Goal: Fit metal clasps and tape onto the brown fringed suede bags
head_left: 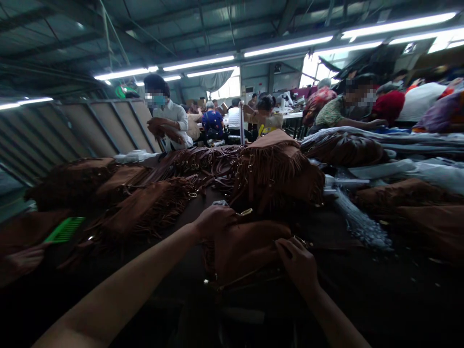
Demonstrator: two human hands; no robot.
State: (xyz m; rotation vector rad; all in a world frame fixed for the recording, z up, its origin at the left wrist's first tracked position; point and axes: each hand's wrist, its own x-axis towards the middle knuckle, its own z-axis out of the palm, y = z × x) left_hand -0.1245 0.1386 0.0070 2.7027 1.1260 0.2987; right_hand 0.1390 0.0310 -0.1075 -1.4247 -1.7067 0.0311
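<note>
A brown suede-like bag (250,246) lies on the dark table in front of me, with metal fittings at its corners and a zip-like line along its near edge. My left hand (217,220) is closed over the bag's far left corner, its fingertips partly hidden. Beside those fingers a gold-coloured clasp (246,211) sticks out. At the bag's right edge, my right hand (297,261) pinches the material between thumb and fingers, close to a small metal ring (302,240). Dim light hides the finer details.
Fringed brown bags (279,154) are heaped just beyond, with more bags (141,208) at left. Clear plastic strands (366,222) lie at right. Another person's hand (25,261) is at far left near a green comb-like tool (65,230). A masked person (170,118) stands behind the table.
</note>
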